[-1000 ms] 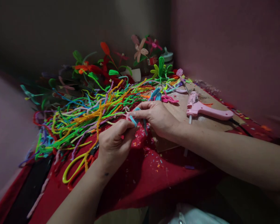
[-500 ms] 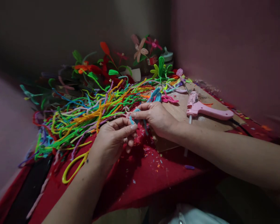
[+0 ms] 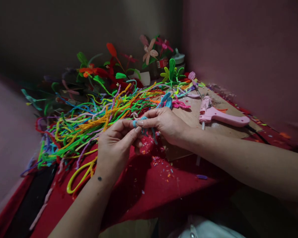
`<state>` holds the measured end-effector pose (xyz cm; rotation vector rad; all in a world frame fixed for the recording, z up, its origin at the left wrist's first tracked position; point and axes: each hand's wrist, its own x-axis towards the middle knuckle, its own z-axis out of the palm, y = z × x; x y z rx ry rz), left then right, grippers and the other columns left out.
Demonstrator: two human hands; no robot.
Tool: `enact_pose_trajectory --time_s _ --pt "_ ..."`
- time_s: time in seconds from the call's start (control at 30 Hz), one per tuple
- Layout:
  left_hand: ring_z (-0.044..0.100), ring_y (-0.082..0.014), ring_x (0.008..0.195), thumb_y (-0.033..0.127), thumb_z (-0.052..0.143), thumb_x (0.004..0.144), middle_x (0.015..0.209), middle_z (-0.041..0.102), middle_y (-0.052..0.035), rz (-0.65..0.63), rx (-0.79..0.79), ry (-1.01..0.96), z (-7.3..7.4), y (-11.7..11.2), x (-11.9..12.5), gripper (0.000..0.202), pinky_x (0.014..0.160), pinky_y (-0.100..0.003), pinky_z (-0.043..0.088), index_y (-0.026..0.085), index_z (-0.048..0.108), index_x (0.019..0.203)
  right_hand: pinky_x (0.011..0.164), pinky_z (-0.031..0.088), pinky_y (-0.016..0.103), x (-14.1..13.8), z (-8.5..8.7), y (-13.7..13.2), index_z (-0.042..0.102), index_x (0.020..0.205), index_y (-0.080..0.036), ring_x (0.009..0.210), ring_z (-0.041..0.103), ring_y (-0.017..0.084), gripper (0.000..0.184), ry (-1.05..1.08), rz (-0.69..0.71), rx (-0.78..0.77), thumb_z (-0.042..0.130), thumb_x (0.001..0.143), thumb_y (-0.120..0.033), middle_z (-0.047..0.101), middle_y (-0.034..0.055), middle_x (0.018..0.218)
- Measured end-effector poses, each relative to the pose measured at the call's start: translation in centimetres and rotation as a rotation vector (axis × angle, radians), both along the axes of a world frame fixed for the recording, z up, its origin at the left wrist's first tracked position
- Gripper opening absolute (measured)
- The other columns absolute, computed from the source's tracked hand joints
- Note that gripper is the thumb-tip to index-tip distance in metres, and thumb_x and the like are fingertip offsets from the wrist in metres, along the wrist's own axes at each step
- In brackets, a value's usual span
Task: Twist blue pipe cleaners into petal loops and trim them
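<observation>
Between both hands is a blue pipe cleaner [image 3: 134,123], bent into small curls, with one end hanging below. My left hand [image 3: 118,143] pinches it between thumb and forefinger. The fingertips of my right hand [image 3: 165,124] are closed on the same pipe cleaner from the right, nearly touching the left thumb. Fingers cover most of the bent part. Just beyond the right hand lie blue pipe-cleaner loops [image 3: 167,100] and a pink pipe-cleaner piece [image 3: 180,103]. A large heap of coloured pipe cleaners [image 3: 89,122] spreads to the left of the hands.
A pink hot glue gun [image 3: 223,117] lies on a cardboard sheet [image 3: 183,122] at right. Yellow-handled scissors [image 3: 73,178] rest by the left forearm. Pipe-cleaner flowers [image 3: 149,53] and a lidded bottle [image 3: 179,59] stand behind. Fluff scraps dot the red cloth [image 3: 149,198].
My left hand has moved up and slightly left, its fingertips closer to the right hand's. The blue end that stuck out between the fingers is now curled in. The right hand has barely moved.
</observation>
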<state>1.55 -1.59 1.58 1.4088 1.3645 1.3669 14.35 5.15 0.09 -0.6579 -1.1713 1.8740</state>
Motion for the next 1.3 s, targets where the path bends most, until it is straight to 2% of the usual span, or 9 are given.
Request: enact_pose_trajectory --time_s 0.27,0.43,0.5,0.63,0.77,0.9,1.03,1.2,1.3 --pt "0.057 -0.0100 0.048 0.019 0.063 0.076 0.061 0.061 0.0036 0.064 0.173 0.195 -0.5 -0.4 0.3 0.005 0.045 -0.021 0.047 0.020 0.060 0.080 0.049 0.035 0.022 0.2 0.2 0.1 0.062 0.061 -0.014 0.048 0.046 0.007 0.019 -0.015 -0.015 0.093 0.076 0.059 -0.026 0.056 -0.0035 0.052" --pt "0.060 -0.0110 0.062 0.019 0.065 0.074 0.074 0.065 0.0015 0.111 0.255 0.330 -1.2 -0.4 -0.2 0.009 0.062 -0.023 0.050 0.022 0.062 0.083 0.048 0.035 0.022 0.1 0.2 0.1 0.063 0.061 -0.013 0.048 0.047 0.007 0.019 -0.018 -0.009 0.116 0.076 0.059 -0.027 0.057 -0.0030 0.053" --pt "0.059 -0.0109 0.060 0.020 0.065 0.073 0.072 0.065 0.0015 0.104 0.236 0.327 -1.2 -0.3 -0.3 0.009 0.060 -0.023 0.048 0.021 0.063 0.082 0.048 0.035 0.022 0.1 0.1 0.1 0.063 0.061 -0.013 0.048 0.047 0.007 0.018 -0.013 -0.006 0.114 0.075 0.059 -0.026 0.058 -0.0025 0.053" --pt "0.052 -0.0094 0.049 0.021 0.065 0.072 0.060 0.061 0.0028 0.028 0.075 0.301 -0.8 0.2 -0.5 0.002 0.048 -0.022 0.042 0.019 0.065 0.074 0.048 0.037 0.022 0.2 0.1 0.2 0.063 0.061 -0.013 0.047 0.048 0.007 0.013 0.006 -0.011 0.087 0.073 0.061 -0.021 0.058 -0.0024 0.053" --pt "0.052 -0.0089 0.050 0.020 0.064 0.073 0.062 0.062 0.0020 0.041 0.077 0.375 -0.2 0.4 -0.4 0.003 0.049 -0.021 0.042 0.019 0.066 0.072 0.047 0.038 0.021 0.2 0.3 0.3 0.062 0.059 -0.013 0.045 0.048 0.007 0.014 0.006 -0.005 0.021 0.074 0.060 -0.019 0.057 -0.0033 0.050" --pt "0.051 -0.0086 0.045 0.024 0.060 0.079 0.055 0.059 0.0020 -0.007 0.003 0.218 0.2 0.3 -0.4 0.011 0.043 -0.020 0.043 0.018 0.067 0.074 0.046 0.038 0.021 0.0 0.3 0.4 0.062 0.060 -0.013 0.045 0.050 0.007 0.017 0.011 -0.009 -0.014 0.076 0.060 -0.022 0.058 -0.0029 0.051" --pt "0.050 -0.0079 0.043 0.022 0.066 0.072 0.059 0.060 0.0023 -0.054 -0.097 -0.001 0.2 0.6 -0.6 0.004 0.038 -0.019 0.041 0.018 0.065 0.072 0.045 0.037 0.021 0.0 0.2 0.2 0.063 0.059 -0.013 0.045 0.048 0.007 0.018 0.007 0.022 -0.015 0.076 0.061 -0.025 0.058 -0.0022 0.050" --pt "0.048 -0.0055 0.040 0.017 0.071 0.067 0.052 0.056 0.0048 -0.019 -0.091 0.034 0.1 0.8 -0.7 0.011 0.038 -0.017 0.039 0.017 0.060 0.066 0.042 0.036 0.020 0.1 -0.1 0.3 0.062 0.058 -0.013 0.044 0.047 0.007 0.018 0.031 0.058 0.024 0.072 0.066 -0.025 0.056 -0.0022 0.049" --pt "0.058 -0.0105 0.049 0.019 0.070 0.069 0.060 0.061 0.0029 -0.113 -0.150 -0.059 0.0 0.8 -0.7 0.014 0.041 -0.019 0.045 0.017 0.056 0.073 0.041 0.036 0.020 0.1 -0.3 0.4 0.061 0.061 -0.013 0.042 0.047 0.007 0.016 0.038 0.087 0.051 0.068 0.069 -0.024 0.055 -0.0030 0.048"
